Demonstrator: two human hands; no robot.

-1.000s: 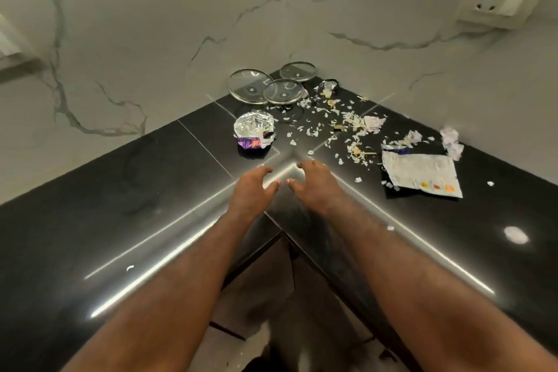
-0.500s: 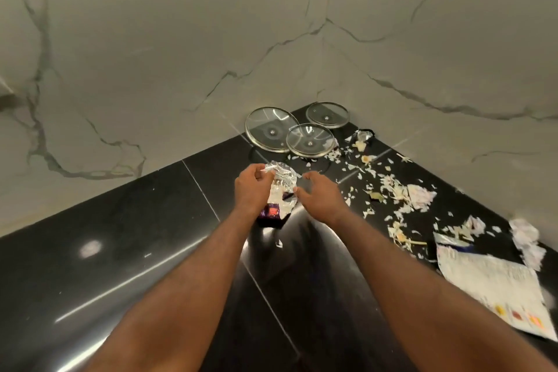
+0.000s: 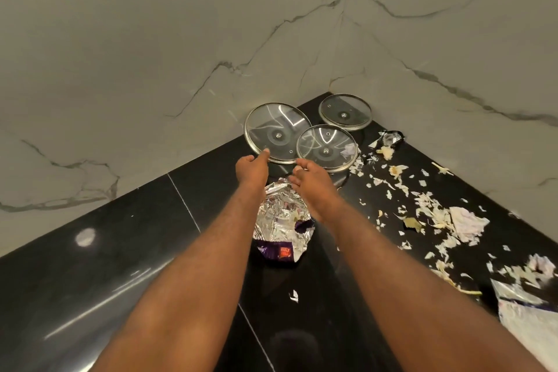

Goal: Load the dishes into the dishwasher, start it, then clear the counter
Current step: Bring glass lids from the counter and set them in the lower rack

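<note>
Entry 1: I am viewing the corner of a glossy black stone bench, which is meeting a grey-veined marble wall.

Entry 2: I am counting three round, metal-rimmed glass lids lying in that corner. The large glass lid is sitting at left. The medium glass lid is overlapping its right edge, and the small glass lid is lying just behind.

Entry 3: A crumpled silver foil wrapper with purple print is lying nearer me, between the wrists.

Entry 4: Pale torn scraps are littering the right side, and a white printed packet is lying at the lower right edge.

Entry 5: The left hand is reaching forward with its fingers extended, gripping nothing. One fingertip is touching the large lid's near rim.

Entry 6: The right hand is loosely extended and holding nothing. Its tips are at the lids' near rims, though I cannot tell whether they are touching.
</note>
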